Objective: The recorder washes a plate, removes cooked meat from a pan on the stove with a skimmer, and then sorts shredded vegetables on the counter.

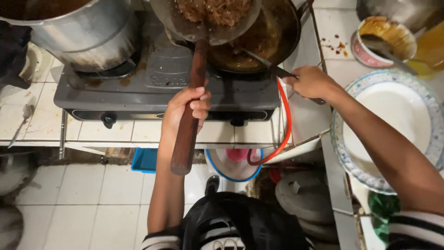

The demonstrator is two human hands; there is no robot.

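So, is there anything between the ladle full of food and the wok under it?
Nothing visible blocks it. The ladle, held by the left hand, hangs directly above the wok. The spatula in the right hand only reaches in from the right side.

1. Our left hand (188,109) grips the long wooden handle (190,111) of a metal ladle (208,21) heaped with brown cooked food (215,10).
2. The ladle sits raised over a dark wok (273,39) on a grey gas stove (162,88).
3. Our right hand (311,82) closes on a dark-handled utensil (263,62) whose blade reaches into the wok.
4. A large steel pot (78,32) stands on the stove's left burner.
5. A white plate with a blue patterned rim (397,120) lies on the counter under our right forearm.
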